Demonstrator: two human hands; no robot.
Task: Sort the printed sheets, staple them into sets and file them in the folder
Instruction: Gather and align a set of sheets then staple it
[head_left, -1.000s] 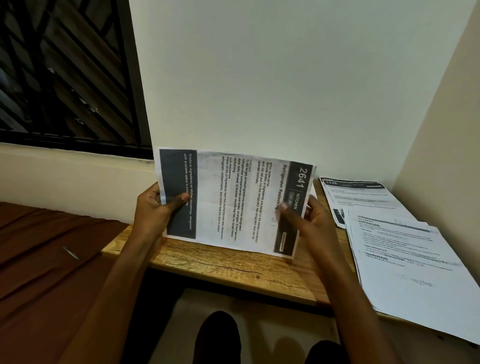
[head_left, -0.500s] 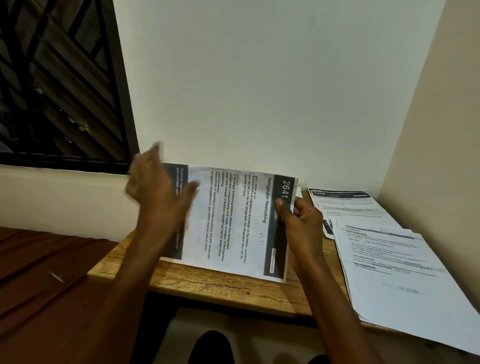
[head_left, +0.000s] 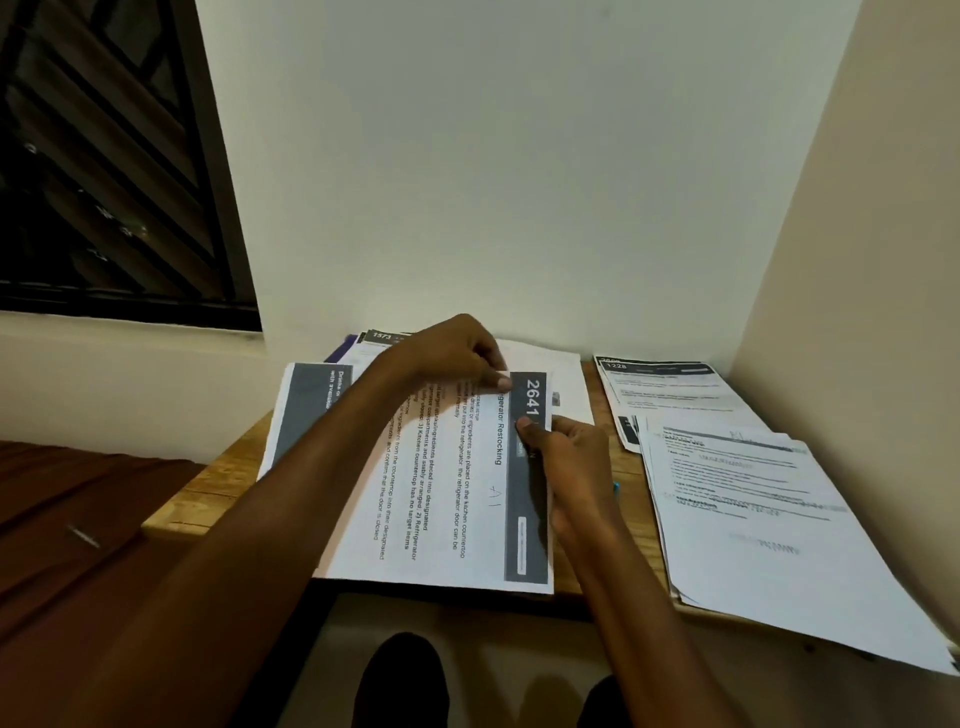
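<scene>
The sheet (head_left: 447, 499) headed "2641 Refrigerator Restocking" now lies flat on the desk (head_left: 218, 483), where a second ago both hands held it up on edge. The left hand (head_left: 457, 358), which had let go of the far end, has crossed over to the dark header band, fingers curled with the tips pressing the paper near the number. The right hand (head_left: 566, 457) pinches the header edge between thumb and fingers. I judge the sheet is being squared up for stapling or sorting. It is white with dark bands at both ends and "A1" handwritten on it. More sheets (head_left: 737, 483) lie stacked to the right, others (head_left: 382, 338) behind near the wall.
</scene>
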